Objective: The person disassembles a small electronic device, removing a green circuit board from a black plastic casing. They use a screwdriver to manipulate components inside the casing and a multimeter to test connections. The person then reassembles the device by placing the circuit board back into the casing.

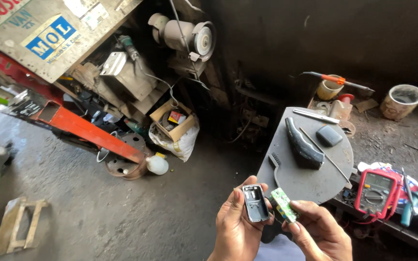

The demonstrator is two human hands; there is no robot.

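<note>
A grey concrete floor (pixel 122 217) is lit by daylight. A dark wall (pixel 344 34) is seen behind a round metal table (pixel 310 181).

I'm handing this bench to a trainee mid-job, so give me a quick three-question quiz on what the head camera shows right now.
1. True or false: the left hand holds a small grey plastic shell with its hollow side up.
2. What does the right hand pinch? A) pliers B) a green circuit board C) a brush
3. Name the red-cased instrument lying to the right of the round metal table.

Key
1. True.
2. B, the green circuit board, held close beside the shell.
3. A multimeter, with blue-handled pliers further right.
</note>
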